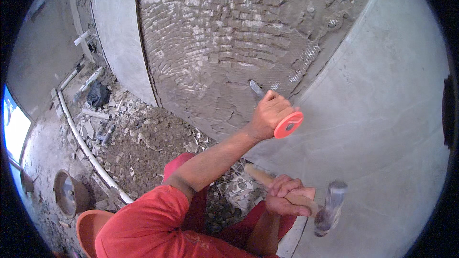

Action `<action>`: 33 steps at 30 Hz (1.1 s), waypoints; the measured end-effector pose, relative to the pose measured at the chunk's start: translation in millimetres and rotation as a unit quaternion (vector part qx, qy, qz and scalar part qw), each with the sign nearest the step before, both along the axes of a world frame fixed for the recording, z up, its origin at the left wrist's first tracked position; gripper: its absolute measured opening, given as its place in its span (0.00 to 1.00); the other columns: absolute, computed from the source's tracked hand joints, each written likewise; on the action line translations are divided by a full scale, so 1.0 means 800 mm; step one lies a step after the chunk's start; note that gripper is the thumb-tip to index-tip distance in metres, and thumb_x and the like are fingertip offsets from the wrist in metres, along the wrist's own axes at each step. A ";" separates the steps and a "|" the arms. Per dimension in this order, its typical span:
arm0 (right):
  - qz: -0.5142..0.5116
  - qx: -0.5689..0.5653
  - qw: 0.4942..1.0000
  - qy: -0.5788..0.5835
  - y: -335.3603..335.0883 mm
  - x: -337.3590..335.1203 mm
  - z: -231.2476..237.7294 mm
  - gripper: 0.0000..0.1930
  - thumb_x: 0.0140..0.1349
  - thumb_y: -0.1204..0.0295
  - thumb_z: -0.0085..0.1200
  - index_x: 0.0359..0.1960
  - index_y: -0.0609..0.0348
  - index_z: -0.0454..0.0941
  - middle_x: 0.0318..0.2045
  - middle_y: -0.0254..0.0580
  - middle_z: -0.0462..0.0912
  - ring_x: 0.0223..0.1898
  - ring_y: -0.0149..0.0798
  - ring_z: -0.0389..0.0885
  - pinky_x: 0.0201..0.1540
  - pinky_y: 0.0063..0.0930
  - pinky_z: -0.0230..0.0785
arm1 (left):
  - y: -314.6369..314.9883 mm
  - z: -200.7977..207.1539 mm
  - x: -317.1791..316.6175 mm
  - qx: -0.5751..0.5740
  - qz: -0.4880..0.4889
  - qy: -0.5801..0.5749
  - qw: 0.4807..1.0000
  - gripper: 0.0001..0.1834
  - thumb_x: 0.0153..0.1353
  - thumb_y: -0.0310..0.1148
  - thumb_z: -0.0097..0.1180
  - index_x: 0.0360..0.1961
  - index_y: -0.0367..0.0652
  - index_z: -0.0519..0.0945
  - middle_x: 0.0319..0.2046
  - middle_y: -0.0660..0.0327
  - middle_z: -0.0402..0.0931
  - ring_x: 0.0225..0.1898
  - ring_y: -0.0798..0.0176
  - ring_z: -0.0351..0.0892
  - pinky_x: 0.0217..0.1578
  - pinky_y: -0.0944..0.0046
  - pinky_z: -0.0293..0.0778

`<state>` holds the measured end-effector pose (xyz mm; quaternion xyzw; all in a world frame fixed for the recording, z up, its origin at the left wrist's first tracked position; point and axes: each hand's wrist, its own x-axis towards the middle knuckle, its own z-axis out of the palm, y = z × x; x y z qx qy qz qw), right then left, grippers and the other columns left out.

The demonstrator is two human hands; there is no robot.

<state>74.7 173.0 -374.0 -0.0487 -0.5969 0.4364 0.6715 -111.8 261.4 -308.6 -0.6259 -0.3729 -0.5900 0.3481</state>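
Note:
My left hand (268, 117) is closed around a chisel. The chisel's flat metal blade (256, 89) points up and left at the rough, ridged mortar wall (191, 24), and its orange hand guard (289, 125) sticks out below my fist. Whether the tip touches the mortar I cannot tell. Lower and to the right, my right hand (286, 196) grips a hammer by its wooden handle (258, 175), close to the head. The steel hammer head (331, 208), slightly blurred, is apart from the chisel's guard.
Smooth grey plaster (377, 114) borders the rough patch on the right. Broken rubble (138, 138) covers the floor at left. A white pipe (82, 144) curves across it, with a black plastic bag (98, 93) nearby. A round bucket (71, 193) stands at lower left.

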 end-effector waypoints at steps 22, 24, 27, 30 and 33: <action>0.084 -0.288 0.944 0.139 0.011 -0.008 0.019 0.29 0.73 0.38 0.37 0.30 0.52 0.64 0.12 0.33 0.64 0.08 0.29 0.63 0.10 0.25 0.60 | 0.012 -0.004 0.001 0.013 0.064 -0.016 0.998 0.10 0.55 0.28 0.68 0.26 0.45 0.76 0.21 0.65 0.68 0.25 0.61 0.72 0.32 0.58 0.65; 0.116 -0.236 0.924 0.276 0.007 -0.011 0.024 0.29 0.73 0.39 0.37 0.30 0.53 0.65 0.12 0.33 0.63 0.08 0.29 0.62 0.10 0.25 0.60 | 0.011 0.000 0.006 0.005 0.054 -0.013 0.998 0.10 0.55 0.28 0.68 0.25 0.45 0.75 0.21 0.65 0.68 0.25 0.61 0.72 0.32 0.58 0.65; 0.064 -0.171 0.973 0.139 0.020 -0.029 0.013 0.30 0.71 0.36 0.37 0.32 0.51 0.66 0.12 0.32 0.64 0.08 0.28 0.61 0.10 0.25 0.59 | 0.011 0.004 0.010 0.020 0.053 -0.020 0.998 0.11 0.55 0.26 0.68 0.25 0.45 0.75 0.21 0.65 0.68 0.24 0.61 0.72 0.32 0.59 0.64; 0.023 -0.333 0.931 -0.145 0.021 -0.033 0.006 0.31 0.69 0.31 0.36 0.34 0.48 0.66 0.13 0.32 0.66 0.08 0.27 0.59 0.10 0.25 0.60 | 0.018 0.001 0.002 0.017 0.057 -0.027 0.998 0.10 0.55 0.26 0.68 0.25 0.45 0.75 0.21 0.65 0.68 0.24 0.61 0.72 0.33 0.59 0.65; 0.027 -0.369 0.928 -0.035 0.015 -0.011 0.012 0.30 0.69 0.33 0.38 0.33 0.48 0.66 0.14 0.33 0.66 0.08 0.29 0.58 0.10 0.26 0.59 | 0.011 -0.008 -0.005 0.012 0.080 -0.017 0.997 0.10 0.55 0.26 0.68 0.26 0.46 0.75 0.21 0.65 0.68 0.24 0.61 0.72 0.32 0.59 0.64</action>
